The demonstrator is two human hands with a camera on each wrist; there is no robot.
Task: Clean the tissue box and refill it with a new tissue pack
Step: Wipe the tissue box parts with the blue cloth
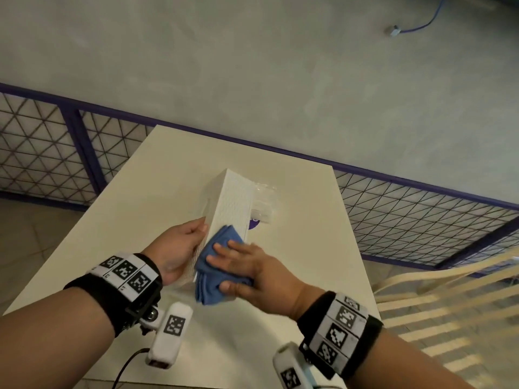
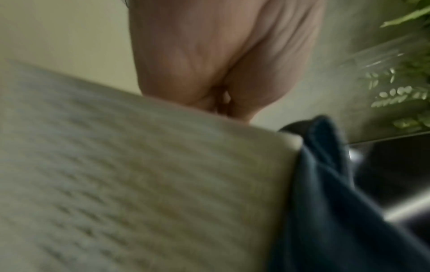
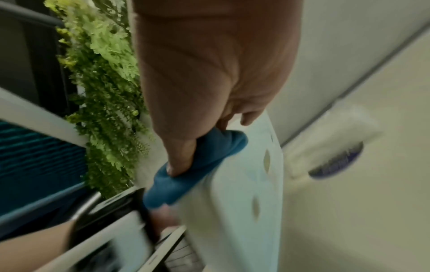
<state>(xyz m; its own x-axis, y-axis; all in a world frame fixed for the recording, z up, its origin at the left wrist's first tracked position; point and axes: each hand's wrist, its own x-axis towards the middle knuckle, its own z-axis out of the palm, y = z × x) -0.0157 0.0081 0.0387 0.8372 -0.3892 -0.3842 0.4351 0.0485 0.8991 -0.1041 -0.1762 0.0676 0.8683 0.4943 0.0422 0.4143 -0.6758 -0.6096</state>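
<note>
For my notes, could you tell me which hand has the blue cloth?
The right hand: it holds the blue cloth against the tissue box; the left hand grips only the box.

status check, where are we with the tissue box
Left hand grips tissue box, turned on its side. Right hand holds cloth against it. Tissue pack lies on table behind box; nothing in the way.

Head view: looking steeply down from well above, over both forearms, onto a white table (image 1: 134, 192). Left wrist view: pressed right up against the textured tissue box (image 2: 139, 184), blurred, facing along the left hand (image 2: 209, 55). Right wrist view: just as close, facing along the right hand (image 3: 209, 64) (table surface beyond). Shared across all three: tissue box and blue cloth (image 1: 213, 265).
</note>
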